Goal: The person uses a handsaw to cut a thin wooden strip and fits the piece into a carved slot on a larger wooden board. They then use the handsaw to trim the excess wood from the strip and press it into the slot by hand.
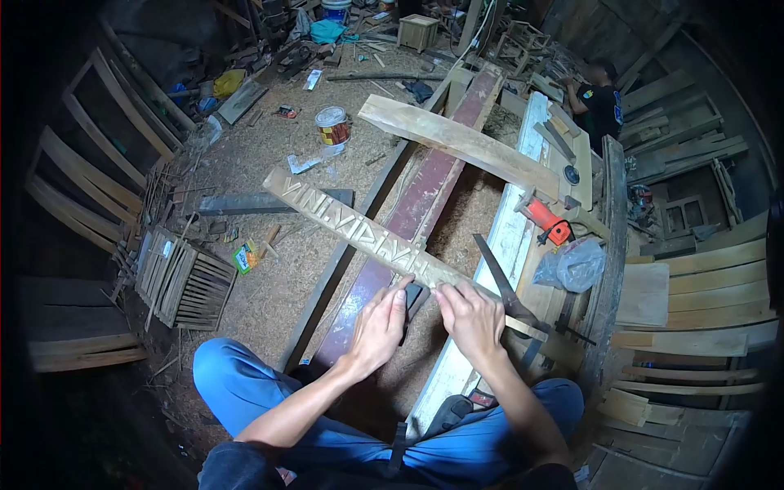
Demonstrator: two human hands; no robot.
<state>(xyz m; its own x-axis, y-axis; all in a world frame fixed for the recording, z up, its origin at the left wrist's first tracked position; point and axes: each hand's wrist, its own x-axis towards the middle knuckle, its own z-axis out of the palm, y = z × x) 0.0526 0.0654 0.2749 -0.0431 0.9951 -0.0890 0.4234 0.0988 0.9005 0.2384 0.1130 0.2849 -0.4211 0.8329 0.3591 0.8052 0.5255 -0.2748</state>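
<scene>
A long wooden board [347, 226] with raised carved letters lies slantwise across the bench beams. My left hand [380, 325] is at its near edge, fingers closed beside a dark, flat, block-like piece [414, 299] whose kind I cannot make out. The index fingertip touches the board. To the right, my right hand [471, 320] has its fingers bent and pressed together on the board's lower part, near the last letters. Anything small between those fingers is hidden. A handsaw [500, 278] lies just beyond my right hand.
A plain wide board [461, 145] crosses the beams farther out. On the right beam sit an orange power tool [547, 220] and a clear plastic bag [572, 265]. A bucket [332, 126] and a slatted wooden piece [184, 282] stand left. Another person [600, 102] works at far right.
</scene>
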